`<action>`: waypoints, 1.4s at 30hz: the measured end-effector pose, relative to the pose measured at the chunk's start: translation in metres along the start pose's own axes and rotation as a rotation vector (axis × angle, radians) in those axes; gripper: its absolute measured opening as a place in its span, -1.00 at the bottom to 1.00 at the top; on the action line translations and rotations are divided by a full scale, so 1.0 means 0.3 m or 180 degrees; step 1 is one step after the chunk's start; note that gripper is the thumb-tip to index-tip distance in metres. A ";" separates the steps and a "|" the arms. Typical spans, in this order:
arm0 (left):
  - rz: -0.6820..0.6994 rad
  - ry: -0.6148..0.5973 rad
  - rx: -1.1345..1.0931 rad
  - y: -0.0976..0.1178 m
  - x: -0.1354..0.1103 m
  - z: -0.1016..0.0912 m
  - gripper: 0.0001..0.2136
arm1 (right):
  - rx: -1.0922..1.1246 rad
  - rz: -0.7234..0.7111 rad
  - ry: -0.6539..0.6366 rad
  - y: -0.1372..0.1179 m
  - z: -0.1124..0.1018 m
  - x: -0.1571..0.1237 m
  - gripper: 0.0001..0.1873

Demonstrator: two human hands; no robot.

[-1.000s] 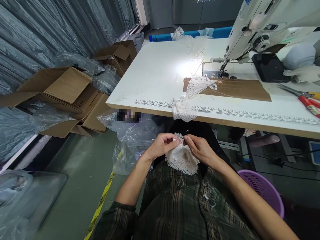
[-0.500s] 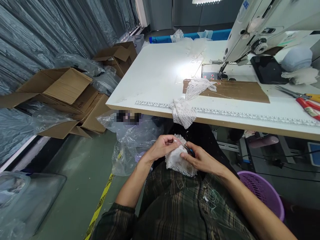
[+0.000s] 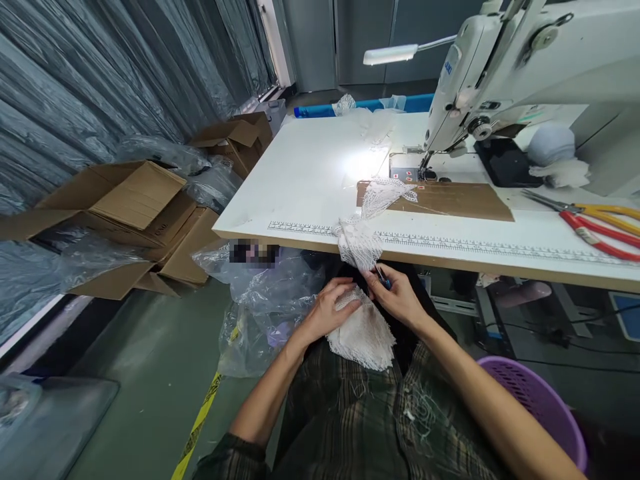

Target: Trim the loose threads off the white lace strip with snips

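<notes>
White lace pieces (image 3: 365, 337) lie stacked on my lap. My left hand (image 3: 331, 310) rests over their upper left edge, fingers stretched and thumb apart. Just above, my right hand (image 3: 395, 293) is closed around small thread snips (image 3: 384, 277) with a dark tip and a blue part; most of the tool is hidden in the palm. The right thumb and fingertips touch the lower end of a white lace strip (image 3: 359, 241) hanging over the table's front edge. That strip runs back up toward the sewing machine's needle area.
A sewing machine (image 3: 465, 113) stands on the white table (image 3: 295, 180), with brown cardboard (image 3: 465, 202) before it. Red- and yellow-handled tools (image 3: 590, 223) lie at the right. Open cartons (image 3: 135, 193) and plastic bags (image 3: 270, 287) are left; a purple basket (image 3: 540, 407) is below right.
My right hand has moved up from the lap lace to the hanging strip, keeping the snips. My left hand has loosened from a pinch and lies over the lace. The view has shifted.
</notes>
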State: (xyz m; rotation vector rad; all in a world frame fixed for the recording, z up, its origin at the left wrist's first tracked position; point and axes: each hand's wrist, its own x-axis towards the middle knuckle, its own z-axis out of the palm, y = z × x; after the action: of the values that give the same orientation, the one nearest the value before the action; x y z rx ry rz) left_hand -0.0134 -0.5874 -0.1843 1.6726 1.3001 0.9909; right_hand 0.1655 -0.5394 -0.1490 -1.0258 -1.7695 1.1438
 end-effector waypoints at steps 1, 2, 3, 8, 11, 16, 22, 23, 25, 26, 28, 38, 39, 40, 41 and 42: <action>-0.0067 0.0048 -0.0456 0.001 0.007 -0.005 -0.60 | -0.0024 -0.0063 0.0011 -0.013 0.006 -0.007 -0.71; -0.0158 0.0040 -0.0995 0.004 0.013 -0.011 -0.55 | -0.0074 -0.0142 -0.0027 -0.028 0.010 -0.021 -0.71; -0.0267 -0.0023 -0.1573 0.010 0.019 -0.015 -0.48 | -0.0151 -0.0244 -0.0150 -0.046 0.011 -0.041 -0.74; -0.0666 -0.0868 -0.3365 0.055 0.034 -0.020 -0.21 | -0.0623 -0.0700 -0.1873 -0.160 0.003 -0.184 -0.85; -0.0699 -0.1340 -0.3248 0.075 0.035 -0.016 -0.21 | -0.0619 -0.0609 -0.2667 -0.207 -0.004 -0.241 -0.86; -0.0920 -0.1386 -0.2141 0.095 0.013 -0.039 -0.56 | -0.0773 -0.0202 -0.2886 -0.204 -0.048 -0.238 -0.87; -0.1022 -0.0834 -0.1737 0.104 -0.009 -0.067 -0.65 | -0.0538 0.0402 -0.1830 -0.135 -0.089 -0.176 -0.78; -0.1009 -0.0741 -0.1721 0.106 -0.010 -0.068 -0.66 | -0.0516 0.0441 -0.1605 -0.122 -0.086 -0.167 -0.73; -0.1006 -0.0593 -0.1645 0.112 -0.012 -0.071 -0.67 | -0.0503 0.0484 -0.1256 -0.098 -0.073 -0.149 -0.56; -0.1003 -0.0542 -0.1583 0.115 -0.013 -0.073 -0.68 | -0.0519 0.0504 -0.1122 -0.088 -0.065 -0.140 -0.49; -0.0963 -0.0479 -0.1461 0.122 -0.015 -0.077 -0.69 | -0.0584 0.0548 -0.0965 -0.074 -0.049 -0.125 -0.44; -0.0625 -0.0599 -0.1212 0.135 -0.010 -0.089 -0.73 | -0.0826 0.0106 -0.0985 -0.055 0.011 -0.073 -0.50; -0.0620 -0.0585 -0.1218 0.134 -0.010 -0.089 -0.73 | -0.0863 0.0128 -0.0940 -0.054 0.014 -0.072 -0.49; -0.0619 -0.0573 -0.1226 0.134 -0.010 -0.089 -0.73 | -0.0887 0.0155 -0.0898 -0.054 0.015 -0.072 -0.48; -0.0630 -0.0569 -0.1223 0.134 -0.010 -0.089 -0.73 | -0.0893 0.0180 -0.0874 -0.054 0.014 -0.074 -0.48; -0.0646 -0.0566 -0.1209 0.134 -0.010 -0.089 -0.72 | -0.0888 0.0199 -0.0865 -0.055 0.014 -0.076 -0.48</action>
State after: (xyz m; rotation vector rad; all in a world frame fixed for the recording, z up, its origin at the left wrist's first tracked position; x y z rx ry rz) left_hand -0.0232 -0.5942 -0.1374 1.2810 1.0627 0.8818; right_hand 0.1669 -0.5660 -0.1390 -1.1366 -2.1728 1.1386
